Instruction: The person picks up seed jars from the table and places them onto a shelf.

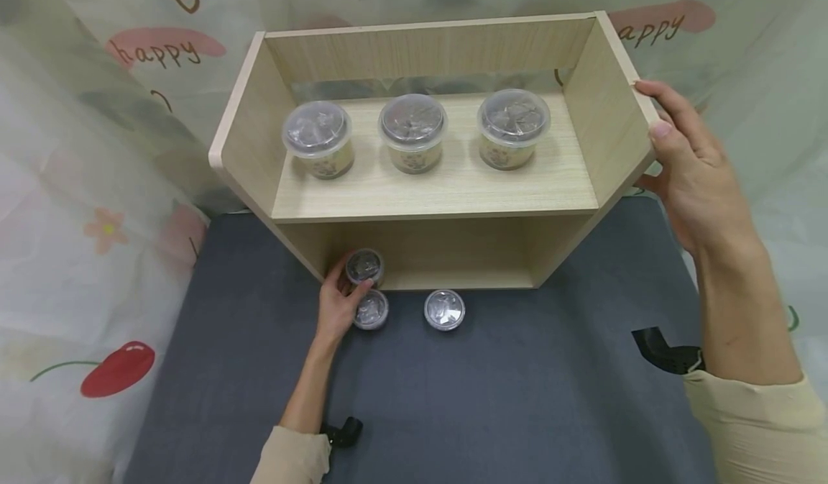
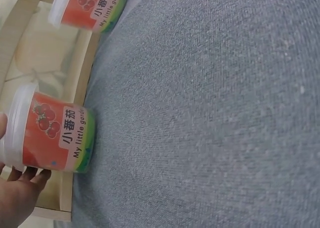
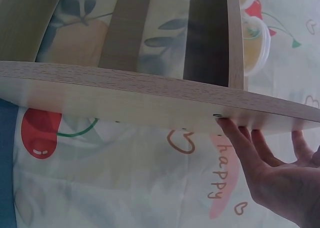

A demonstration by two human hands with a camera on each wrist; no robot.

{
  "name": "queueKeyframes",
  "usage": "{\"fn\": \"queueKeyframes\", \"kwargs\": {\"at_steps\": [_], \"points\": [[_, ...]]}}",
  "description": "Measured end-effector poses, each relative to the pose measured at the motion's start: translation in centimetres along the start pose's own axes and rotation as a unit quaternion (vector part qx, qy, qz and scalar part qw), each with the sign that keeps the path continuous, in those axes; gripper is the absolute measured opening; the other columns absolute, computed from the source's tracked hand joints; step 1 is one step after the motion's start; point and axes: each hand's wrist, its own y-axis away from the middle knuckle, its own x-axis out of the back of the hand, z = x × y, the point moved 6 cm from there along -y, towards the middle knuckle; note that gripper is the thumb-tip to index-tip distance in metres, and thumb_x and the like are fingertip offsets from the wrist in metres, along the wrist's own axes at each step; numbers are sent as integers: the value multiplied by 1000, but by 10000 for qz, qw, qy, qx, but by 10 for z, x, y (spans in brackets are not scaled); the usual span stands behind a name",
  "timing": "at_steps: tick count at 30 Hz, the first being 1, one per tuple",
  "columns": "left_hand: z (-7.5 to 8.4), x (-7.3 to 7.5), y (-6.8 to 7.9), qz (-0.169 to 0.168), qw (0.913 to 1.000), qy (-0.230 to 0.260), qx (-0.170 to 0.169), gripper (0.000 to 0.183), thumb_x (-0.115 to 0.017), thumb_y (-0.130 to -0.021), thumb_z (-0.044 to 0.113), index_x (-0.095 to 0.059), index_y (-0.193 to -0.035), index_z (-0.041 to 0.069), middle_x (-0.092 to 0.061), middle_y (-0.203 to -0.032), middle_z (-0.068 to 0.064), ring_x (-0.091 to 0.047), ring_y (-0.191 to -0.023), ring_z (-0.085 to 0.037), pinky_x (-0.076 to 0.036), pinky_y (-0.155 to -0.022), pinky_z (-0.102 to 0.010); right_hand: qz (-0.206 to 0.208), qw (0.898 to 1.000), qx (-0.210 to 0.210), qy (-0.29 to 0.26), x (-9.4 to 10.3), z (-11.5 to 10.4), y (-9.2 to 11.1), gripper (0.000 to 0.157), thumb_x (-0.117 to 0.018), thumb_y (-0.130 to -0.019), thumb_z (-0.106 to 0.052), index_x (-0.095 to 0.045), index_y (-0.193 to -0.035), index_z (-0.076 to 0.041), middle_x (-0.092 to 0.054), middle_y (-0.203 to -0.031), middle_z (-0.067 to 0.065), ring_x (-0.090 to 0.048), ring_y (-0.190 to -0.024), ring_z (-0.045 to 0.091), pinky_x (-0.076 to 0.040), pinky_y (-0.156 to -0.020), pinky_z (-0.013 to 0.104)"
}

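At the left end of the lower compartment, my left hand grips a small lidded tub between thumb and fingers. Just in front of it stands a second tub, its lid partly covered by my thumb. In the left wrist view this front tub shows a red label with tomatoes and largely hides the held one. A third tub stands to the right, before the shelf's lower edge. My right hand rests its fingertips against the outer face of the wooden shelf's right side panel.
Three larger lidded tubs stand in a row on the upper board of the wooden shelf, the nearest to my right hand being one tub. The grey cloth-covered table lies in front. A patterned curtain surrounds it.
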Motion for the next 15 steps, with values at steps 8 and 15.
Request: {"fn": "queueKeyframes", "kwargs": {"at_steps": [8, 15], "points": [[-5, 0, 3, 108, 9996, 117, 237, 66, -63, -87, -18, -31, -145, -17, -38, -145, -37, -37, -137, -45, -31, -113, -51, 25, 10000, 71, 6, -1, 0, 0, 42, -52, -103, -16, -49, -145, -15, -36, -148, 13, -39, -121, 28, -43, -84, 37], [-7, 0, 4, 63, 9994, 14, 346, 65, -61, -89, -17, -31, -146, -15, -38, -146, -35, -37, -138, -43, -34, -111, -49, 106, 9999, 130, 23, -1, -1, 1, 42, -53, -103, -16, -50, -145, -15, -36, -148, 13, -39, -121, 28, -44, -84, 38]]}}
